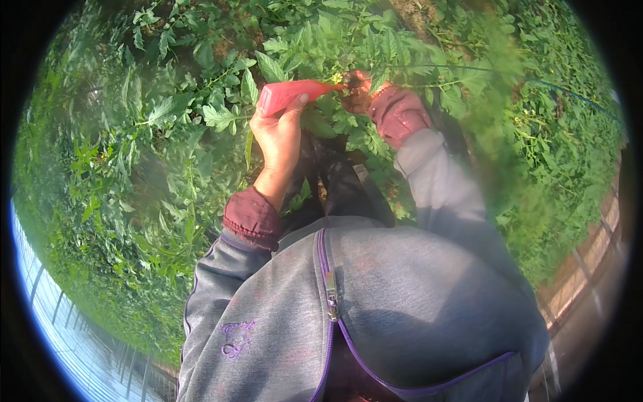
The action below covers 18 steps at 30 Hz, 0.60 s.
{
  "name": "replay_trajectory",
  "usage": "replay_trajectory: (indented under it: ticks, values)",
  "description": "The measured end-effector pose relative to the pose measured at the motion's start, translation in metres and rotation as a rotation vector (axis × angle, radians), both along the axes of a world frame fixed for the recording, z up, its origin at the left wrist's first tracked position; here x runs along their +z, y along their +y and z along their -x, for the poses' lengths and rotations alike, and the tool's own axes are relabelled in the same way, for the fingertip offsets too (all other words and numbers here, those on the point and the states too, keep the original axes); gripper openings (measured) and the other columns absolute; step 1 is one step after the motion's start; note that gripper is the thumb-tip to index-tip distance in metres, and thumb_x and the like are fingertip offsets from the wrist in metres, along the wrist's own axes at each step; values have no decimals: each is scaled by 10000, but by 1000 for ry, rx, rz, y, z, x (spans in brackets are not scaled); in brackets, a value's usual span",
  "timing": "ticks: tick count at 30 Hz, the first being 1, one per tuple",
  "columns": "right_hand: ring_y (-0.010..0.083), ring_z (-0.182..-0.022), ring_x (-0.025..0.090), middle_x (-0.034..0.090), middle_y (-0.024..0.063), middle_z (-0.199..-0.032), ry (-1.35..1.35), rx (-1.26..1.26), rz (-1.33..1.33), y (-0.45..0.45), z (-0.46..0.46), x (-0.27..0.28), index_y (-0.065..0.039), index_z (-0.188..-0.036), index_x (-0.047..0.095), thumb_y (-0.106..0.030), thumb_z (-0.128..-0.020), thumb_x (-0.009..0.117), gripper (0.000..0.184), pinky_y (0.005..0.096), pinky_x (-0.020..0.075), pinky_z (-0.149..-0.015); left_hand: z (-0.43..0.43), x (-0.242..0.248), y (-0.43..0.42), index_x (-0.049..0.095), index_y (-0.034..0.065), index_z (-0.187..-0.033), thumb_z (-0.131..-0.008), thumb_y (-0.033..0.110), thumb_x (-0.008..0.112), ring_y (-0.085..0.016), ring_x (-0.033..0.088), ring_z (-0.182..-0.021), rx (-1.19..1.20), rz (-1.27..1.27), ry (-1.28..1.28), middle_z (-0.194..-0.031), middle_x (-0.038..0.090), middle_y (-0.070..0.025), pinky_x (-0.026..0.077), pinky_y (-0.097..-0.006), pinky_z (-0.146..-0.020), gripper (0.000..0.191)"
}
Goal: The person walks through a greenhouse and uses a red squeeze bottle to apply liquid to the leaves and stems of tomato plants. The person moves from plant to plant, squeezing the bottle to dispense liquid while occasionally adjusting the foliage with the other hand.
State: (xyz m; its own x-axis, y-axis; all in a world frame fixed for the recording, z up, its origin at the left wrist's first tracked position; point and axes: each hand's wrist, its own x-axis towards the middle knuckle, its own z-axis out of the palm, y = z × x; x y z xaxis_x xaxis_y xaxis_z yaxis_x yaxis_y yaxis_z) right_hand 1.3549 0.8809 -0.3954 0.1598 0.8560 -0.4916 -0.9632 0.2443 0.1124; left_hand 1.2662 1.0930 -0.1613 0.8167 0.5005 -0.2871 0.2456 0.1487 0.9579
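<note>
My left hand is wrapped around a pink plastic squeeze bottle, which lies tilted on its side with its narrow nozzle pointing right. The nozzle tip reaches a small yellow flower cluster on a leafy plant that looks like tomato. Beside the tip is my right hand, its fingers bent among the flowers and leaves. Dark stains show on those fingers. Leaves and shade hide part of them, so whether they pinch a stem is unclear.
Dense green plants surround me on both sides. A thin dark green line runs through the foliage at right. More yellow flowers show there. A ribbed, light-coloured greenhouse wall curves along the lower left.
</note>
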Motion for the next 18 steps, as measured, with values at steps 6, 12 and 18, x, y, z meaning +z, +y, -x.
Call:
replay_trajectory:
  ticks: [6, 12, 18]
  values:
    - [258, -812, 545, 567, 9, -775, 138, -165, 390, 18, 10, 52, -138, -903, 550, -264, -765, 635, 205, 444, 423, -777, 9, -4, 10, 626, -1, -889, -742, -13, 655, -82, 574, -752, 24, -49, 34, -845, 641, -42, 454, -228, -700, 151]
    - [275, -844, 533, 562, 17, -812, -1079, 181, 787, 1, 24, -24, -147, -911, 547, -267, -741, 668, 240, 465, 416, -766, 3, 1, 7, 624, -4, -884, -741, -22, 651, -83, 573, -763, 2, -55, 20, -841, 639, -41, 449, -228, -710, 147]
    - [282, -832, 523, 547, 18, -838, 186, -174, 567, 29, 10, 66, -154, -890, 537, -327, -751, 650, 249, 455, 414, -714, 13, -4, 12, 618, -5, -891, -742, -20, 651, -84, 571, -762, 53, -79, 58, -840, 637, -40, 449, -231, -711, 153]
